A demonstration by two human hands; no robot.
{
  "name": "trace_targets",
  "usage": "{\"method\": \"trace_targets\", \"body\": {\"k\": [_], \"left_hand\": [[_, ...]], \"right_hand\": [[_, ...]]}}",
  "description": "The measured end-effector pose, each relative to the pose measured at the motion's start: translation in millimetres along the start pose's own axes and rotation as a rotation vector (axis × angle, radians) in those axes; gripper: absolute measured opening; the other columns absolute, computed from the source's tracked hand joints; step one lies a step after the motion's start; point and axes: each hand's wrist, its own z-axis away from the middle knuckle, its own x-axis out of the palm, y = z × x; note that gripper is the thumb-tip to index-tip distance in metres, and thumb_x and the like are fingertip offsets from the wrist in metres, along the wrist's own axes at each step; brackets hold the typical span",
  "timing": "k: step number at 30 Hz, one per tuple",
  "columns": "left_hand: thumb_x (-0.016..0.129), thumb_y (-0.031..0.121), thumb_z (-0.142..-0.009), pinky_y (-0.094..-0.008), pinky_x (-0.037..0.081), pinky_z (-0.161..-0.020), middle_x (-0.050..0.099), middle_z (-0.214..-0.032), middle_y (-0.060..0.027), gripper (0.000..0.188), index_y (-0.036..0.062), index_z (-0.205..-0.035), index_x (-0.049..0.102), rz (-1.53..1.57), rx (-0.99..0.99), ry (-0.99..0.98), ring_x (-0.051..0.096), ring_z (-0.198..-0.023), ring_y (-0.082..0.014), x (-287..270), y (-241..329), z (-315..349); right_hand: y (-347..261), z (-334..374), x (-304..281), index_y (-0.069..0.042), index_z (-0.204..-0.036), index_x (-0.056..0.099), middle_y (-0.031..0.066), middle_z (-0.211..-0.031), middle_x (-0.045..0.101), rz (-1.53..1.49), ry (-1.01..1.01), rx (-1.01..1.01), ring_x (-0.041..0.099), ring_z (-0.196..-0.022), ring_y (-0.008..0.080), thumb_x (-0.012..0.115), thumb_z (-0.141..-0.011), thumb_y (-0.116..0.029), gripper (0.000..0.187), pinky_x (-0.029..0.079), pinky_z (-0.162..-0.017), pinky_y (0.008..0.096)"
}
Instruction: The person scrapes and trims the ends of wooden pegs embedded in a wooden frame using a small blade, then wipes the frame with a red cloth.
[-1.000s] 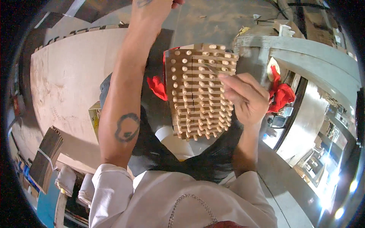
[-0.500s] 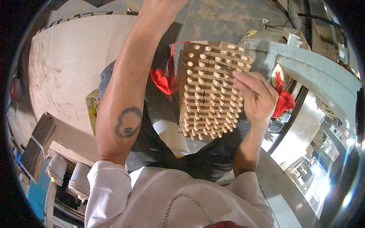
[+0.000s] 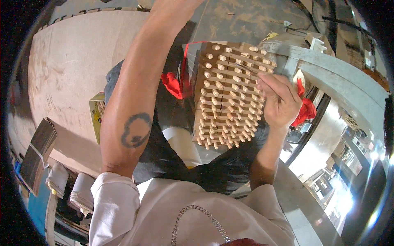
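A peg-studded board [image 3: 232,96] is seen shifted rightward over the thighs [image 3: 152,164] from a second earlier, beside the right hand [image 3: 280,98], whose fingers are curled inward, any hold indiscernible, the left hand unseen.

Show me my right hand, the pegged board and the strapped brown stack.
Right hand [image 3: 281,100]: head view, its middle.
Pegged board [image 3: 228,74]: head view, bare surface.
Strapped brown stack [image 3: 34,167]: head view, lower face.

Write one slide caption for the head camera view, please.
Right hand at the right side of rows of wooden pegs, left forearm stretched past the picture's top edge.
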Motion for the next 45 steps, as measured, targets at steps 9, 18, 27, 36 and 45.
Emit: {"method": "trace_targets", "body": {"k": [9, 18, 27, 36, 45], "left_hand": [[0.064, 0.023, -0.102, -0.0291, 0.044, -0.06, 0.063, -0.069, -0.003, 0.031, 0.0008, -0.082, 0.067, 0.016, 0.012, -0.006, 0.053, -0.061, -0.0109, -0.9, -0.6, 2.8], [0.063, 0.024, -0.103, -0.0291, 0.044, -0.061, 0.063, -0.07, -0.0029, 0.031, 0.0013, -0.081, 0.067, 0.009, 0.051, -0.013, 0.053, -0.062, -0.0107, -3.1, 4.2, 8.5], [0.066, 0.026, -0.102, -0.0288, 0.043, -0.06, 0.062, -0.069, -0.0022, 0.031, 0.002, -0.082, 0.067, 0.01, -0.018, 0.0, 0.052, -0.061, -0.0103, -3.8, -2.9, -2.4], [0.064, 0.044, -0.101, -0.0294, 0.044, -0.065, 0.047, -0.063, 0.0019, 0.051, 0.0085, -0.067, 0.053, 0.041, -0.047, -0.033, 0.051, -0.065, -0.0098, -6.2, -21.5, -1.3], [0.059, 0.044, -0.103, -0.0299, 0.05, -0.074, 0.069, -0.083, -0.0055, 0.047, -0.0007, -0.099, 0.072, -0.137, -0.025, -0.469, 0.062, -0.079, -0.0135, 18.9, -1.9, 34.8]], "right_hand": [[1.1, 6.6, 6.2, -0.004, -0.109, 0.078, 0.0091, -0.098, 0.074, 0.249, -0.004, -0.35, 0.072, -0.081, 0.0256, 0.071, -0.081, -0.007, 0.029, 0.058, -0.071, 0.0355], [-5.1, 11.6, 6.6, -0.003, -0.108, 0.078, 0.0115, -0.1, 0.073, 0.281, 0.026, -0.467, 0.073, -0.081, 0.0253, 0.079, -0.075, 0.0, 0.033, 0.06, -0.069, 0.035], [-11.0, 26.6, 6.8, 0.003, -0.119, 0.067, 0.0207, -0.098, 0.073, -0.371, 0.155, -0.071, 0.075, -0.081, 0.0272, 0.063, -0.098, -0.001, 0.022, 0.062, -0.069, 0.0347], [-9.2, 13.2, -2.2, 0.004, -0.123, 0.061, 0.0169, -0.104, 0.067, -0.649, 0.204, 0.006, 0.072, -0.087, 0.0215, 0.064, -0.1, -0.009, 0.027, 0.061, -0.075, 0.0332], [5.4, -20.0, -9.6, 0.005, -0.127, 0.056, 0.018, -0.099, 0.069, -0.675, 0.339, 0.024, 0.068, -0.084, 0.0225, 0.055, -0.105, -0.017, 0.031, 0.059, -0.072, 0.0341]]}}
